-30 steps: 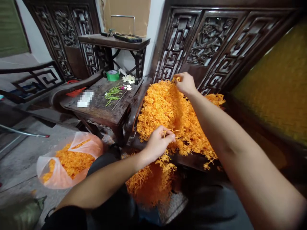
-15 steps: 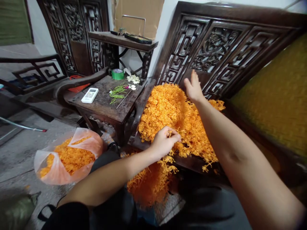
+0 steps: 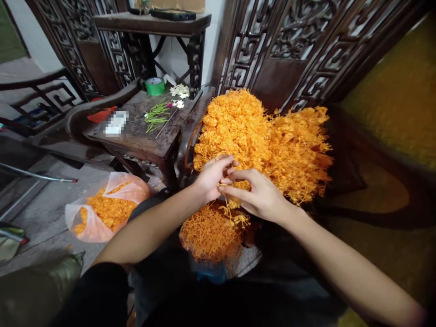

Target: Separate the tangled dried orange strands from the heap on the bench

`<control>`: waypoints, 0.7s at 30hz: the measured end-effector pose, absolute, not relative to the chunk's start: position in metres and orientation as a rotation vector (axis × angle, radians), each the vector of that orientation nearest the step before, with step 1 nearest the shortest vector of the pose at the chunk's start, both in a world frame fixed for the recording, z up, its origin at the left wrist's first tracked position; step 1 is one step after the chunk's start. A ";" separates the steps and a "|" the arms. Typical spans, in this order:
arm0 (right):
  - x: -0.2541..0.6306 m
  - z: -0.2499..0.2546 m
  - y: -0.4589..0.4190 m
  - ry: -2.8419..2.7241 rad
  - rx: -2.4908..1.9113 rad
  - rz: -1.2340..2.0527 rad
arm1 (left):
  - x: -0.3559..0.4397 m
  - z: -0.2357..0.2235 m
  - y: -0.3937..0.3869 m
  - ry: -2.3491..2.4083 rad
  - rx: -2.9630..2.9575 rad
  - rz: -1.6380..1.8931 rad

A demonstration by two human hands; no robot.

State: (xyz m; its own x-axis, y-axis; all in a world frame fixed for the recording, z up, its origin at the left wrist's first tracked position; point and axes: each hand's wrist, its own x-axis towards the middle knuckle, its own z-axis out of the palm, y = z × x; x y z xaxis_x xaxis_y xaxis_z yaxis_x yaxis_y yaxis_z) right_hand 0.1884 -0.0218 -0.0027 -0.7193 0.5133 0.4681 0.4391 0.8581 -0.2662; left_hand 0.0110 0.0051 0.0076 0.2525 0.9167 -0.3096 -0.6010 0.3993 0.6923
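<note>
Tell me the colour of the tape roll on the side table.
Green tape roll, seen in the head view.

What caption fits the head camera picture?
Left hand and right hand pinch an orange sprig before the orange pile.

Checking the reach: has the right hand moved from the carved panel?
Yes. The right hand came back from the carved panel to meet the left hand.

Single head-worn view, forward and steeply down, close above both hands [image 3: 238, 186] before the orange heap [image 3: 259, 136]
</note>
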 end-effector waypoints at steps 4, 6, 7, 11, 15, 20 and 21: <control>0.191 -0.005 -0.027 -2.198 -0.733 0.449 | 0.019 0.005 0.005 0.761 0.462 0.926; 0.194 -0.003 -0.031 -1.909 -0.878 0.678 | 0.017 0.006 0.006 0.722 0.574 0.811; 0.196 -0.002 -0.032 -1.732 -0.959 0.808 | 0.015 0.007 0.007 0.731 0.635 0.773; 0.206 -0.005 -0.026 -1.146 -1.094 1.224 | 0.003 0.006 0.009 0.942 0.903 0.778; 0.211 -0.013 -0.018 -0.902 -1.065 1.386 | -0.003 0.005 0.006 1.048 1.382 0.902; 0.206 -0.019 -0.021 -0.880 -1.054 1.491 | 0.008 0.012 -0.003 0.869 1.920 0.976; 0.204 -0.019 -0.023 -0.895 -1.061 1.501 | 0.011 0.011 -0.004 0.842 1.934 0.987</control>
